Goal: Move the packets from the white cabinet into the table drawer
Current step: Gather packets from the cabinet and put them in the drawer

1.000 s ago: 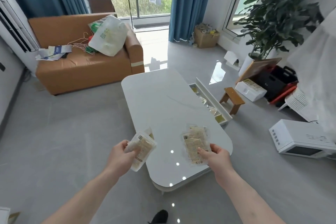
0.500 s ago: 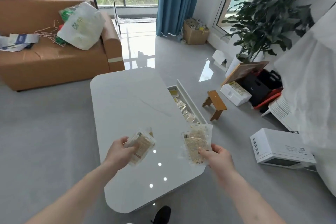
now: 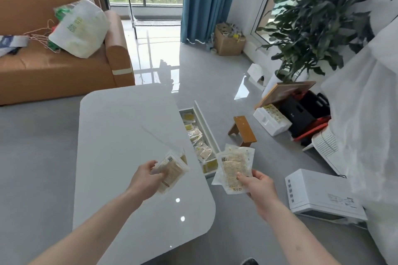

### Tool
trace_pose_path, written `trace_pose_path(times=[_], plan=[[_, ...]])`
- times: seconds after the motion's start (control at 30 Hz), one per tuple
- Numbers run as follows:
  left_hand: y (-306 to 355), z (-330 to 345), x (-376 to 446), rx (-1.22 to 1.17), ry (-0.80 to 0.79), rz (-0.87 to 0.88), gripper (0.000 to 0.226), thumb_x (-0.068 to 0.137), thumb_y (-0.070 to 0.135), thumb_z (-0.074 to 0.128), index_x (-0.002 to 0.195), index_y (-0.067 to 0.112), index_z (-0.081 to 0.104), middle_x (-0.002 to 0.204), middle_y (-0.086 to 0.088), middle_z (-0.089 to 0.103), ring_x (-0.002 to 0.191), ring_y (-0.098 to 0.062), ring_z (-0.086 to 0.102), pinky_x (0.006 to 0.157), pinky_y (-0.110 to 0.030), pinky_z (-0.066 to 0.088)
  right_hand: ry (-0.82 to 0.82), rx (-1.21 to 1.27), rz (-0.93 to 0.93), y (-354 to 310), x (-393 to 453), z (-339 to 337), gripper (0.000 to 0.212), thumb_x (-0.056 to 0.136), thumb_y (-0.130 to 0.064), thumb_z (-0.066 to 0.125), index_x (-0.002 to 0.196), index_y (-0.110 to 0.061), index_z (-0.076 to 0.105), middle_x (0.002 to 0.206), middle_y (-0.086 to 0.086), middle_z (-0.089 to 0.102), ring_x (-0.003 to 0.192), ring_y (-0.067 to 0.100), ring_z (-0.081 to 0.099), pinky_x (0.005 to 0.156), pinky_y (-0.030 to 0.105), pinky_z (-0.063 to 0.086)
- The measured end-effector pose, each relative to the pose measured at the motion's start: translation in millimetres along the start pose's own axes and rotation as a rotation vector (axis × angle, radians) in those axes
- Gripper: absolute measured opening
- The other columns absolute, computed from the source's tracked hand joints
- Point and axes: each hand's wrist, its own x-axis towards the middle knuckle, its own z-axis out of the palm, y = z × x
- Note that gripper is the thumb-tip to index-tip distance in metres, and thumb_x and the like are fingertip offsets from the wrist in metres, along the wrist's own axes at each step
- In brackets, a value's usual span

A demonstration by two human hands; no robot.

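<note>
A brown sofa (image 3: 60, 71) fills the upper left, with a white plastic bag (image 3: 79, 28) slumped against its arm. On the right a large potted plant (image 3: 318, 21) spreads over a clutter of boxes, and a white appliance (image 3: 323, 196) lies on the grey floor nearer the camera. The white table (image 3: 129, 135) runs through the middle of the view, glossy and pale. Its drawer (image 3: 206, 122) stands pulled out on the right side — already holding a row of packets in drawer (image 3: 199, 142), lying loosely one after another along its length. Just beyond the drawer sits a small wooden stool (image 3: 242, 131).

The left hand (image 3: 146, 180) hovers over the tabletop, fingers curled round a small stack of packets (image 3: 172, 170), thumb on top. The right hand (image 3: 257, 185) is off the table's right edge, near the drawer's near end, pinching a second bundle of packets (image 3: 233, 168) by its lower corner — thumb pressed on the printed face, the other fingers hidden behind. That bundle is held fairly upright, fanned a little, over the floor beside the drawer.
</note>
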Motion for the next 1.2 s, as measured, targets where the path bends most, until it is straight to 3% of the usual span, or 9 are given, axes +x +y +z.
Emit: trace_pose_path(times=[0.1, 0.3, 0.43, 0.67, 0.8, 0.93, 1.03, 1.1, 1.2], plan=[[10, 41, 8, -0.002, 0.036, -0.031, 0.003, 0.092, 0.015, 0.066, 0.09, 0.016, 0.068, 0.081, -0.001, 0.072, 0.073, -0.019, 0.066, 0.064, -0.029, 0.047, -0.049, -0.025, 0.001, -12, 43, -38, 0.02, 0.091, 0.001, 0.072, 0.108, -0.009, 0.074, 0.101, 0.007, 0.08, 0.098, 0.026, 0.075, 0.086, 0.036, 0.058], [45, 126, 4, -0.06, 0.158, -0.083, 0.003, 0.092, 0.017, 0.067, 0.091, 0.019, 0.07, 0.082, -0.001, 0.074, 0.077, -0.021, 0.069, 0.066, -0.03, 0.049, -0.139, -0.168, -0.006, -40, 124, -126, 0.017, 0.091, 0.0, 0.073, 0.106, -0.009, 0.075, 0.098, 0.007, 0.081, 0.094, 0.027, 0.077, 0.08, 0.036, 0.059], [67, 164, 3, -0.113, 0.213, -0.105, 0.005, 0.093, 0.018, 0.069, 0.088, 0.018, 0.068, 0.077, 0.002, 0.07, 0.073, -0.02, 0.065, 0.064, -0.029, 0.047, -0.201, -0.263, -0.024, -65, 178, -157, 0.019, 0.09, -0.003, 0.075, 0.109, -0.009, 0.075, 0.098, 0.007, 0.081, 0.095, 0.028, 0.077, 0.088, 0.043, 0.06], [85, 176, 23, -0.195, 0.295, -0.164, 0.031, 0.073, 0.039, 0.07, 0.088, 0.013, 0.067, 0.076, -0.001, 0.066, 0.071, -0.02, 0.062, 0.067, -0.034, 0.045, -0.292, -0.367, -0.022, -101, 255, -136, 0.027, 0.087, -0.008, 0.079, 0.113, -0.01, 0.075, 0.1, 0.004, 0.08, 0.094, 0.025, 0.077, 0.096, 0.047, 0.059], [97, 180, 67, -0.221, 0.32, -0.177, 0.012, 0.091, 0.02, 0.073, 0.091, 0.009, 0.067, 0.077, -0.004, 0.066, 0.072, -0.023, 0.062, 0.067, -0.034, 0.044, -0.334, -0.421, -0.042, -127, 298, -116, 0.027, 0.086, -0.011, 0.081, 0.112, -0.011, 0.076, 0.1, 0.002, 0.08, 0.095, 0.024, 0.076, 0.097, 0.048, 0.058], [124, 190, 124, -0.203, 0.284, -0.18, 0.005, 0.094, 0.013, 0.068, 0.09, 0.012, 0.067, 0.08, -0.003, 0.067, 0.075, -0.022, 0.062, 0.064, -0.03, 0.045, -0.325, -0.445, -0.066, -155, 342, -104, 0.024, 0.086, -0.013, 0.081, 0.11, -0.014, 0.076, 0.098, 0.0, 0.081, 0.095, 0.024, 0.076, 0.094, 0.047, 0.059], [152, 197, 162, -0.175, 0.256, -0.173, 0.008, 0.095, 0.013, 0.067, 0.088, 0.017, 0.067, 0.08, 0.0, 0.067, 0.073, -0.017, 0.062, 0.06, -0.028, 0.044, -0.301, -0.442, -0.053, -175, 373, -97, 0.019, 0.086, -0.013, 0.08, 0.105, -0.014, 0.076, 0.094, 0.005, 0.08, 0.092, 0.032, 0.076, 0.075, 0.04, 0.058], [166, 201, 183, -0.167, 0.234, -0.174, 0.005, 0.095, 0.014, 0.067, 0.093, 0.018, 0.068, 0.085, 0.002, 0.07, 0.077, -0.016, 0.065, 0.059, -0.026, 0.045, -0.299, -0.446, -0.038, -185, 394, -91, 0.018, 0.085, -0.015, 0.081, 0.103, -0.015, 0.076, 0.093, 0.007, 0.08, 0.091, 0.038, 0.076, 0.07, 0.041, 0.055], [181, 207, 212, -0.179, 0.219, -0.189, 0.008, 0.098, 0.018, 0.067, 0.106, 0.016, 0.068, 0.093, 0.002, 0.072, 0.08, -0.013, 0.068, 0.057, -0.022, 0.046, -0.318, -0.49, -0.014, -199, 423, -78, 0.025, 0.084, -0.018, 0.083, 0.108, -0.016, 0.075, 0.097, 0.004, 0.08, 0.092, 0.032, 0.077, 0.085, 0.048, 0.061]])
